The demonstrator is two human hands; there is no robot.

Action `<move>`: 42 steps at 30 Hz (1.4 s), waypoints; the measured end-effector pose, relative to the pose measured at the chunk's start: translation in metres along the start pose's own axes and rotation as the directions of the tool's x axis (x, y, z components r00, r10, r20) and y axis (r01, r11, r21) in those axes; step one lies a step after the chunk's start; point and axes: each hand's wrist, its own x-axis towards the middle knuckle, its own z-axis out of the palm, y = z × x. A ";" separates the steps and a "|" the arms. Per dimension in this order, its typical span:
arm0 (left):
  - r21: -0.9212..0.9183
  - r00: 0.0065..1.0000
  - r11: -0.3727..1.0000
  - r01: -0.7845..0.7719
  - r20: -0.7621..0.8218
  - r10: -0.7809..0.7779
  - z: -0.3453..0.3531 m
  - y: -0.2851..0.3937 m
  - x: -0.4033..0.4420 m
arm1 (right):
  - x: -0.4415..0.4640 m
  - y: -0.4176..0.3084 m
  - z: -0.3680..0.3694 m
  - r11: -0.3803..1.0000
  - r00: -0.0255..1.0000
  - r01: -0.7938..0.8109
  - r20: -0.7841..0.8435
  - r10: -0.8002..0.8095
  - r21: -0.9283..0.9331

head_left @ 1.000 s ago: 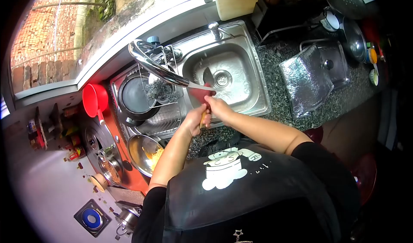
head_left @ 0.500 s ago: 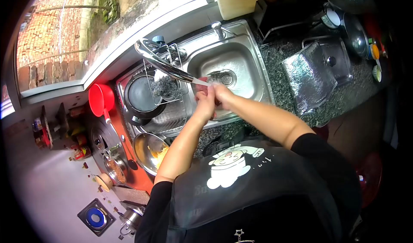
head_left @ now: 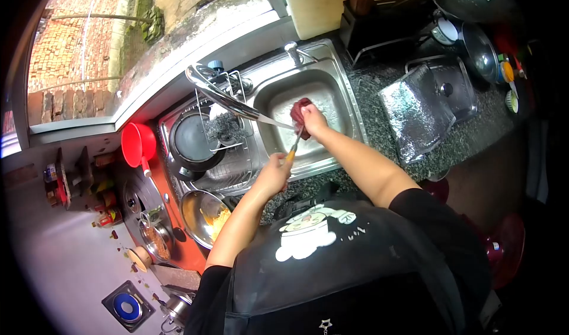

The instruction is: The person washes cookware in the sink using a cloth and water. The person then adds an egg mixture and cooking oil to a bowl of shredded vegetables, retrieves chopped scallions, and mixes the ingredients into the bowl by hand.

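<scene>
My left hand (head_left: 277, 173) is closed around the yellow handle of a slim metal utensil (head_left: 292, 153), near the sink's front edge. Its kind is too small to make out. My right hand (head_left: 313, 120) grips a dark red, crumpled cloth-like thing (head_left: 300, 109) over the basin. The utensil's metal end reaches up to the red thing, and the two seem to touch. From the left, a chrome faucet (head_left: 228, 99) arches over the steel sink (head_left: 277, 81), its pale end or water stream meeting the red thing.
Left of the basin sit a black pan (head_left: 192, 134) and a wire rack (head_left: 242, 86). A steel bowl (head_left: 191, 209) with yellow shreds and a red dipper (head_left: 137, 144) stand further left. A foil sheet (head_left: 418, 107) lies on the right counter.
My hands, formerly together under the faucet's end, have separated. My right hand has gone up over the basin with the red thing; my left has dropped towards me, showing the yellow handle.
</scene>
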 end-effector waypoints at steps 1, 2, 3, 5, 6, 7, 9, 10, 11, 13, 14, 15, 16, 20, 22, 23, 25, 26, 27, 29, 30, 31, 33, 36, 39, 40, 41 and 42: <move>0.098 0.996 0.994 -0.057 -0.057 0.063 0.003 -0.014 -0.002 | -0.012 -0.004 -0.005 0.977 0.989 0.141 -0.020 -0.146 -0.159; 0.197 0.985 0.974 -0.107 -0.115 0.132 0.005 -0.025 -0.004 | -0.024 -0.010 -0.009 0.908 0.955 0.279 -0.011 -0.297 -0.313; 0.366 0.949 0.920 -0.141 -0.215 0.231 0.012 -0.022 -0.015 | -0.040 -0.024 -0.019 0.894 0.977 0.212 0.053 -0.208 -0.394; 0.515 0.963 0.857 -0.026 -0.216 0.159 0.017 -0.014 -0.031 | -0.065 -0.042 -0.036 0.887 0.982 0.175 0.144 -0.124 -0.427; 0.584 0.968 0.811 0.025 -0.217 0.126 0.018 -0.012 -0.036 | -0.071 -0.042 -0.045 0.882 0.980 0.155 0.182 -0.081 -0.446; 0.587 0.971 0.807 0.058 -0.221 0.091 0.020 -0.012 -0.039 | -0.065 -0.028 -0.046 0.848 0.983 0.169 0.150 -0.107 -0.502; 0.570 0.956 0.813 0.117 -0.286 0.062 0.023 -0.019 -0.047 | -0.059 -0.010 -0.047 0.830 0.985 0.155 0.149 -0.088 -0.536; 0.564 0.950 0.815 0.134 -0.306 0.055 0.024 -0.016 -0.053 | -0.062 -0.007 -0.044 0.835 0.982 0.166 0.164 -0.092 -0.524; 0.556 0.948 0.823 0.119 -0.309 0.072 0.023 -0.012 -0.063 | -0.067 -0.003 -0.037 0.849 0.976 0.188 0.193 -0.103 -0.495; 0.578 0.931 0.814 0.058 -0.325 0.165 0.020 -0.019 -0.068 | -0.085 -0.005 -0.022 0.896 0.952 0.224 0.281 -0.118 -0.384; 0.591 0.910 0.807 -0.009 -0.330 0.252 0.016 -0.024 -0.070 | -0.095 -0.007 -0.014 0.921 0.936 0.226 0.331 -0.117 -0.316; 0.495 0.909 0.864 -0.087 -0.315 0.272 0.009 -0.036 -0.063 | -0.106 -0.011 -0.009 0.946 0.917 0.213 0.384 -0.108 -0.243; 0.391 0.908 0.906 -0.162 -0.299 0.292 0.008 -0.043 -0.055 | -0.117 -0.016 -0.004 0.968 0.893 0.187 0.439 -0.098 -0.165; -0.276 0.996 0.961 -0.033 0.070 0.054 0.020 0.003 -0.084 | -0.176 -0.073 -0.034 0.999 0.831 -0.011 0.556 0.029 -0.036; -0.337 0.952 0.934 -0.116 0.231 0.202 0.026 0.007 -0.086 | -0.187 -0.075 -0.045 0.962 0.866 -0.219 0.486 0.116 0.160; -0.336 0.934 0.929 -0.155 0.256 0.248 0.031 0.014 -0.094 | -0.190 -0.068 -0.052 0.911 0.892 -0.254 0.443 0.090 0.326; -0.333 0.905 0.922 -0.196 0.302 0.301 0.033 0.017 -0.097 | -0.190 -0.050 -0.074 0.819 0.872 -0.358 0.473 0.122 0.449; -0.321 0.897 0.920 -0.223 0.301 0.322 0.034 0.018 -0.098 | -0.198 -0.043 -0.094 0.761 0.865 -0.409 0.480 0.148 0.503; -0.310 0.913 0.921 -0.235 0.256 0.319 0.035 0.012 -0.091 | -0.221 -0.055 -0.129 0.741 0.848 -0.451 0.497 0.182 0.497; -0.252 0.936 0.939 -0.234 0.203 0.287 0.036 0.008 -0.088 | -0.237 -0.033 -0.175 0.828 0.891 -0.326 0.442 0.107 0.457; -0.246 0.941 0.942 -0.231 0.189 0.280 0.034 0.003 -0.085 | -0.253 -0.029 -0.198 0.874 0.935 -0.240 0.342 0.091 0.424; -0.282 0.948 0.935 -0.213 0.174 0.268 0.032 -0.004 -0.080 | -0.263 -0.019 -0.219 0.916 0.973 -0.136 0.224 0.053 0.377; -0.278 0.963 0.942 -0.188 0.134 0.232 0.030 -0.001 -0.083 | -0.266 0.013 -0.254 0.932 0.993 0.017 -0.112 0.026 0.362; -0.203 0.970 0.958 -0.202 0.095 0.224 0.029 0.000 -0.079 | -0.231 0.072 -0.322 0.992 0.813 0.080 -0.583 -0.009 0.096; -0.097 0.967 0.967 -0.235 0.074 0.242 0.030 0.000 -0.069 | -0.180 0.123 -0.399 0.966 0.589 -0.250 -0.803 0.093 -0.071; -0.061 0.967 0.968 -0.242 0.068 0.246 0.031 0.002 -0.065 | -0.167 0.134 -0.422 0.949 0.536 -0.316 -0.829 0.160 -0.022; -0.066 0.964 0.963 -0.262 0.039 0.265 0.031 0.005 -0.061 | -0.154 0.145 -0.445 0.926 0.479 -0.375 -0.849 0.224 0.033; -0.093 0.958 0.954 -0.284 0.014 0.287 0.034 0.015 -0.063 | -0.145 0.156 -0.461 0.904 0.461 -0.426 -0.867 0.188 -0.030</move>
